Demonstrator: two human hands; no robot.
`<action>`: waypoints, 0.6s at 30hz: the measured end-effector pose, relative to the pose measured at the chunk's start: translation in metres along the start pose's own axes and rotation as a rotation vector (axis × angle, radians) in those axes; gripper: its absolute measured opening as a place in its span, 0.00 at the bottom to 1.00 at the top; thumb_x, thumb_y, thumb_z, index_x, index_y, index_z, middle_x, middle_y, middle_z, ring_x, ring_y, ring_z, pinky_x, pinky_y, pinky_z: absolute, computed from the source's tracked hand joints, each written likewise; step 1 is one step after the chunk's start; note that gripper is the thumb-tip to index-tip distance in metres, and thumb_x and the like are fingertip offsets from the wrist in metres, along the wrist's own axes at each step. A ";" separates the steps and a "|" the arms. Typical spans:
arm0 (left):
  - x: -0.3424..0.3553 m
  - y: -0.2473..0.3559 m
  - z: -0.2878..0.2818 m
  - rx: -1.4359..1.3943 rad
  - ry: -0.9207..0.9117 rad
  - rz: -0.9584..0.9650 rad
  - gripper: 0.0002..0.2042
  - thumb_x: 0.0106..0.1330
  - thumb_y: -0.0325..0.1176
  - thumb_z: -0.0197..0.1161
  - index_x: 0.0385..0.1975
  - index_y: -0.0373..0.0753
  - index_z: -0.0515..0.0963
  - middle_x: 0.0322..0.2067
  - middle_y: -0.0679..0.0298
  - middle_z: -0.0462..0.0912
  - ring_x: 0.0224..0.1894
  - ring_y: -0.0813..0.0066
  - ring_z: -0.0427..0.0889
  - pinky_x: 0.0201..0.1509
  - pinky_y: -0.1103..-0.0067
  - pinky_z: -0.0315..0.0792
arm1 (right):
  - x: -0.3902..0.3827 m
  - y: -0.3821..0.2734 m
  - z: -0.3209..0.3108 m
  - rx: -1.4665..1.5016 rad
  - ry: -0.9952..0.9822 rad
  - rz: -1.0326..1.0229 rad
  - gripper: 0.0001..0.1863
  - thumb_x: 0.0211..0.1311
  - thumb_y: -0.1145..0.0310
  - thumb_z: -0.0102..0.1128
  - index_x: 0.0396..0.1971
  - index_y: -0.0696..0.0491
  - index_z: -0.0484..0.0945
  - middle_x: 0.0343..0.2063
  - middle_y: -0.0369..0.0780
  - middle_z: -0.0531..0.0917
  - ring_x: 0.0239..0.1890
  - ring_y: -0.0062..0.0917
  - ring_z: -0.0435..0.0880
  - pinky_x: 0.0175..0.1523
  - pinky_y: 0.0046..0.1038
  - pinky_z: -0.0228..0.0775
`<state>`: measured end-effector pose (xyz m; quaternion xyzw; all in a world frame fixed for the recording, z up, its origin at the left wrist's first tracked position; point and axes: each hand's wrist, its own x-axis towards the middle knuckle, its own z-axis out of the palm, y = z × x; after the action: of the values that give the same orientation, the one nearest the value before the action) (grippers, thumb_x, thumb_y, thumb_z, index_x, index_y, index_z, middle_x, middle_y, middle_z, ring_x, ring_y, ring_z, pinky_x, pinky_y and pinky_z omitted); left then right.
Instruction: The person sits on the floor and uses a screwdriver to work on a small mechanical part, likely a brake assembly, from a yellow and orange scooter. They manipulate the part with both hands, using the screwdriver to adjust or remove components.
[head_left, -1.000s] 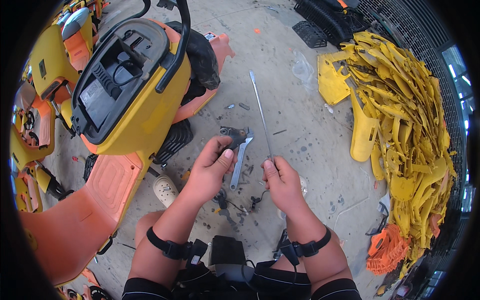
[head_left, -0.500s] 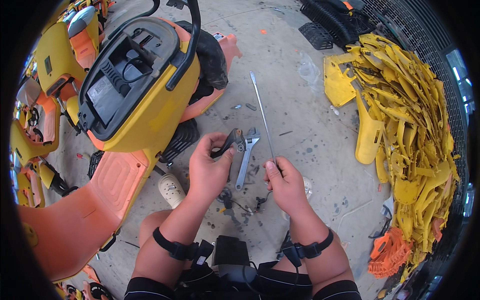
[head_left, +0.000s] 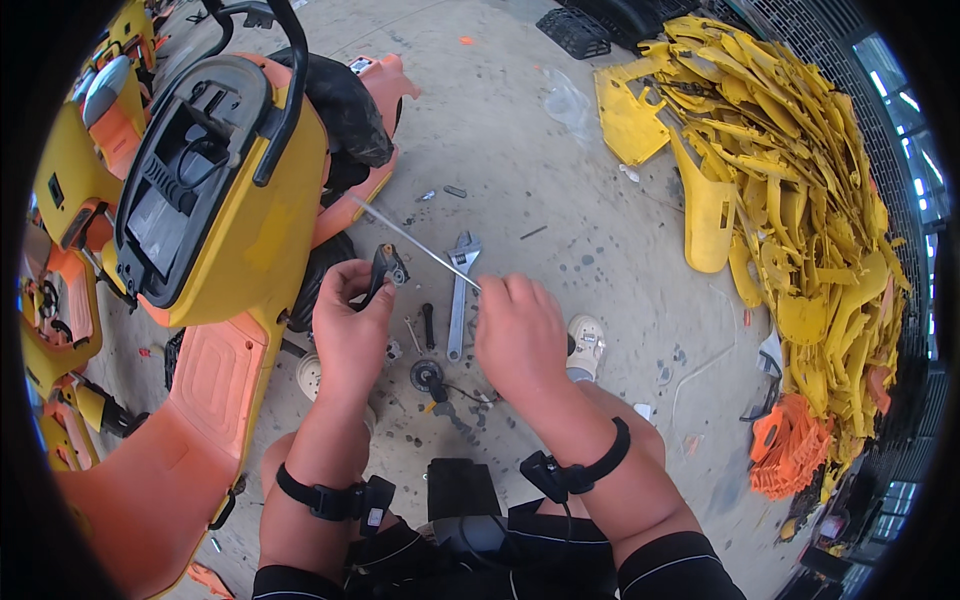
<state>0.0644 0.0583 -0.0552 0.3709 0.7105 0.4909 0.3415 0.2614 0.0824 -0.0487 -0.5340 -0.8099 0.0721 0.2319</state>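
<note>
My left hand (head_left: 350, 325) is closed around a small black curved part (head_left: 386, 266) with a metal piece at its end. A long screwdriver (head_left: 415, 242) is gripped in my right hand (head_left: 522, 335), its handle mostly covered by the fingers. The thin metal shaft slants up and left, passing beyond the black part; I cannot tell whether they touch. On the concrete below lies an adjustable wrench (head_left: 457, 322), beside a short black rod-like piece (head_left: 429, 326). A round black part with a wire (head_left: 426, 374) rests closer to me.
A yellow and orange scooter body (head_left: 270, 210) stands to my left, with more such bodies behind it. At the right is a tall heap of yellow plastic panels (head_left: 800, 210), with stacked orange pieces (head_left: 790, 446) at its near end. A black crate (head_left: 573, 34) sits at the far side.
The screwdriver has swung from nearly upright to a slant toward the left. My right hand has turned over, back upward. The whole view has shifted, with the scooter and heap further left.
</note>
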 end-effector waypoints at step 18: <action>-0.013 -0.005 -0.002 -0.101 -0.050 -0.065 0.12 0.67 0.21 0.69 0.48 0.33 0.77 0.40 0.65 0.86 0.42 0.82 0.82 0.47 0.82 0.76 | -0.006 -0.012 -0.016 -0.216 0.084 -0.140 0.11 0.55 0.69 0.62 0.39 0.50 0.84 0.32 0.35 0.75 0.39 0.29 0.75 0.45 0.31 0.64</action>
<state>0.0685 0.0452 -0.0576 0.3421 0.6875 0.5055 0.3934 0.2608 0.0698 -0.0321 -0.5007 -0.8378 -0.0544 0.2110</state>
